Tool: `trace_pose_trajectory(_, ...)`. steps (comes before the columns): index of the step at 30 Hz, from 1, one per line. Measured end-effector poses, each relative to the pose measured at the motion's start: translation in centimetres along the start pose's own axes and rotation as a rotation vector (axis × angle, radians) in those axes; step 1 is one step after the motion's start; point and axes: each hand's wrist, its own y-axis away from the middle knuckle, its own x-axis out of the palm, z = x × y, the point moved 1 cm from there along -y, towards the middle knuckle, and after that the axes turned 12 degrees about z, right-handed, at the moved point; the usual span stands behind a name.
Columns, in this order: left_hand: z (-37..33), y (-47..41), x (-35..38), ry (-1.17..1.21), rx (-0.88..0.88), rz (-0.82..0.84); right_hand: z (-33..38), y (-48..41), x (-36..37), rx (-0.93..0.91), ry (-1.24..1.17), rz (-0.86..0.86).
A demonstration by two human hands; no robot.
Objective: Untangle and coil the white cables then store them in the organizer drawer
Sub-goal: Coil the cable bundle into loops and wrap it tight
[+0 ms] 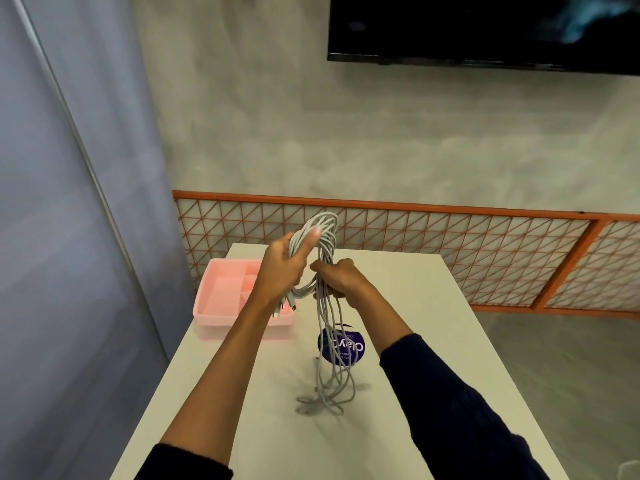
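Head view (only view).

- The white cables (327,225) are held up over the counter (433,323).
- The upper part is already gathered into loops.
- The left hand (282,268) is closed round those loops, its grip wrapped about the bundle with the thumb laid up along it.
- Plug ends (287,306) hang just below that hand.
- The right hand (341,280) is just beside the left. Its grip is curled round the strands where they leave the loops.
- Below it the loose lengths drop in long tangled bights. Their ends, blurred, reach the counter near a purple round label (358,351).
- The organizer drawer (235,322), pink and partitioned, stands on the counter's left edge under the left forearm. No cable can be seen in it.

Judged step: coiling, partly done, with storing not begun.

To be done well:
- The hanging strands should be drawn through the right grip one turn at a time.
- Crossings should be shaken out before each loop is laid on.
- Loop size should be matched to those already held.
- The left grip should be kept firm so the coil does not spring open.
- Risk: a snag pulled tight.
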Motion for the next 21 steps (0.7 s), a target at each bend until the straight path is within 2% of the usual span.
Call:
trace_pose_trajectory(2, 0.2, 0.1, -0.1, -0.052, 0.0, -0.08, 0.2, 0.7, 0.6, 0.067, 0.047, -0.037)
trace_pose_trajectory(7, 1.8, -0.3, -0.6, -0.053, -0.058, -0.308, 0.4, 2.8, 1.3, 0.008, 0.365, -0.278)
trace_pose_trajectory(11, 2.2, -0.7, -0.5, -0.039, -0.079, -0.423, 0.8, 3.7, 2.0, -0.092, 0.389, -0.406)
trace_pose_trajectory(13, 1.9, -0.7, -0.4, -0.042, -0.062, -0.457, 0.6, 3.6, 2.5, -0.127, 0.373, -0.416)
trace_pose_trajectory(17, 1.3, -0.5, 0.0, -0.051, -0.038, -0.452, 0.9, 3.9, 3.0, -0.146, 0.303, -0.44)
trace_pose_trajectory(21, 1.5, -0.3, -0.1, -0.008, -0.053, -0.316, 1.4, 3.9, 3.4, -0.104, 0.354, -0.408)
